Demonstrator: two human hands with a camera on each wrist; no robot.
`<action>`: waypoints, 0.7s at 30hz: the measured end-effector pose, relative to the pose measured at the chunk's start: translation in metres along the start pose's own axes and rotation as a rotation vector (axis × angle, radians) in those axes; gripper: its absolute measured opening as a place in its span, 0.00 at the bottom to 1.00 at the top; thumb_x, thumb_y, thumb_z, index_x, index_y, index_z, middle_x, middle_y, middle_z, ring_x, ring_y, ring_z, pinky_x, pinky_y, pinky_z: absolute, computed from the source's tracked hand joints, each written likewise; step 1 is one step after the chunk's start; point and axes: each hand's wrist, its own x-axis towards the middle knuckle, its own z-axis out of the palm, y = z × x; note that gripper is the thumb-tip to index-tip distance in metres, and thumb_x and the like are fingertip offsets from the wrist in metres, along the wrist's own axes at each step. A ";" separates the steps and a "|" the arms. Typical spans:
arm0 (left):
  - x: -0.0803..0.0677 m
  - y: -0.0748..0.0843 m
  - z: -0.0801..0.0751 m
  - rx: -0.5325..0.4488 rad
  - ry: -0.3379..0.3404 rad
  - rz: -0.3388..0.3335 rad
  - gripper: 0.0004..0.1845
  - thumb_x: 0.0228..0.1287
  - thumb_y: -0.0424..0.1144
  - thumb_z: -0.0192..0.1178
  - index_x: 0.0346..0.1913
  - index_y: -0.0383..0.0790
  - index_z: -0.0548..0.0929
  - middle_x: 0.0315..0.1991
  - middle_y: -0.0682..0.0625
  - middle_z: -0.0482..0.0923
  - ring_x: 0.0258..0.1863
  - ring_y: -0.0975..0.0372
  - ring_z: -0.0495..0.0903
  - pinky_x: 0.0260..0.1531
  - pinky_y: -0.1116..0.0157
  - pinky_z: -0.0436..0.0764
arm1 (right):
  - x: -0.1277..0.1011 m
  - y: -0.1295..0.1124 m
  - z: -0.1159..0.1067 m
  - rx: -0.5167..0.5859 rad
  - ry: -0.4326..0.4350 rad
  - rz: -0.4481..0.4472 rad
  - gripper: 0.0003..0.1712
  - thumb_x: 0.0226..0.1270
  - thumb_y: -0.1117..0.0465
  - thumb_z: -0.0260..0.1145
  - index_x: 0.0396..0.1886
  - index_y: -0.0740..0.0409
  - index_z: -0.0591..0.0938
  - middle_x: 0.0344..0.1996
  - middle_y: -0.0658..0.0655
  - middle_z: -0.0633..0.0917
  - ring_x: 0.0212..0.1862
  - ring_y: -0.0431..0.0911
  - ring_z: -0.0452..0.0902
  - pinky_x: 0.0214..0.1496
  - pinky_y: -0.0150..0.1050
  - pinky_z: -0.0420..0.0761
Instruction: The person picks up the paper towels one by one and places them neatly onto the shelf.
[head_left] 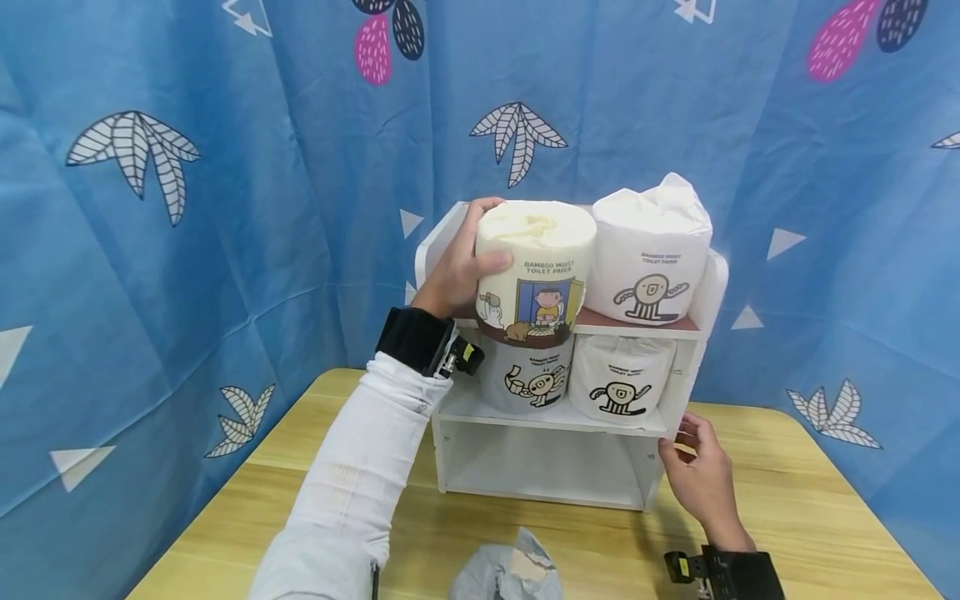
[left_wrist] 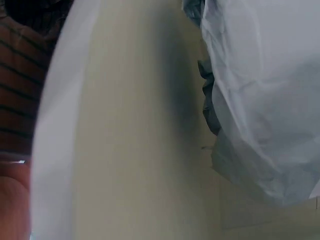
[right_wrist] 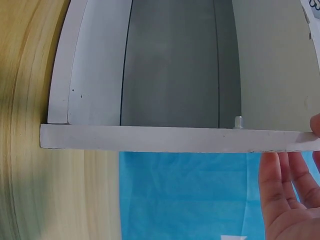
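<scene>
My left hand grips a cream-coloured toilet paper roll with a cartoon print. It holds the roll at the upper level of a small white shelf, left of a white-wrapped toilet paper roll. Two more wrapped toilet paper rolls stand on the middle level, the left one partly covered by the cream roll. With thumb and fingers, my right hand pinches the shelf's right side panel low down. Close up in the left wrist view is a wrapped roll.
Crumpled grey wrapping lies on the wooden table before the shelf. A blue patterned curtain hangs behind and at both sides. The shelf's bottom level shows its back panel.
</scene>
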 end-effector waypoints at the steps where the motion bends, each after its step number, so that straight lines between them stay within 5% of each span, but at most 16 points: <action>1: 0.001 -0.001 -0.001 0.007 0.000 -0.004 0.46 0.43 0.51 0.56 0.65 0.29 0.55 0.47 0.34 0.71 0.36 0.56 0.77 0.34 0.61 0.81 | 0.000 0.000 0.000 0.000 -0.001 -0.002 0.25 0.69 0.65 0.59 0.62 0.69 0.68 0.52 0.69 0.78 0.51 0.61 0.77 0.45 0.29 0.79; 4: 0.005 -0.005 -0.003 0.022 0.005 -0.013 0.46 0.45 0.52 0.55 0.65 0.29 0.55 0.46 0.34 0.72 0.35 0.56 0.78 0.34 0.61 0.81 | 0.001 0.000 0.000 -0.005 -0.004 -0.001 0.25 0.69 0.64 0.60 0.62 0.69 0.68 0.52 0.69 0.77 0.51 0.62 0.77 0.46 0.37 0.80; 9: 0.010 -0.007 -0.004 0.023 0.018 -0.021 0.44 0.47 0.51 0.55 0.65 0.30 0.56 0.46 0.33 0.74 0.36 0.54 0.79 0.32 0.58 0.83 | 0.003 0.002 0.000 -0.009 -0.014 0.009 0.25 0.70 0.63 0.59 0.63 0.68 0.67 0.53 0.69 0.77 0.52 0.61 0.77 0.43 0.20 0.71; 21: 0.015 -0.015 0.003 0.123 0.083 -0.024 0.43 0.45 0.52 0.57 0.63 0.30 0.59 0.47 0.35 0.75 0.36 0.54 0.80 0.35 0.59 0.82 | 0.004 0.004 0.002 -0.009 -0.007 0.003 0.25 0.69 0.65 0.59 0.63 0.69 0.67 0.52 0.69 0.77 0.51 0.61 0.77 0.41 0.14 0.66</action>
